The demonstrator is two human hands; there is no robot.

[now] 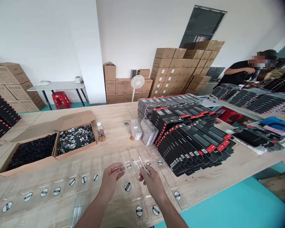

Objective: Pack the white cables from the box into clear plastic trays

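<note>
Left hand [111,179]: yours, just left of the black box stack [192,139], thumb & fingers pinched on a clear sleeve [118,167].
Right hand [150,182]: nearer the stack, fingers curled round a coiled white cable [142,163]; two ends poke up past your knuckles.
Cable position: in your rt hand, just beside the sleeve, near the stack's front-left corner.
Loose sleeves [72,182]: clear, w/ round stickers, flat in rows on the wood bench [114,126], spreading left from the stack.
Cartons [49,148]: two open, dark contents, well left of the stack.
Bottle [100,132]: upright, btwn cartons & stack.
Co-worker [239,71]: dark top, well behind the stack, to its right.
</note>
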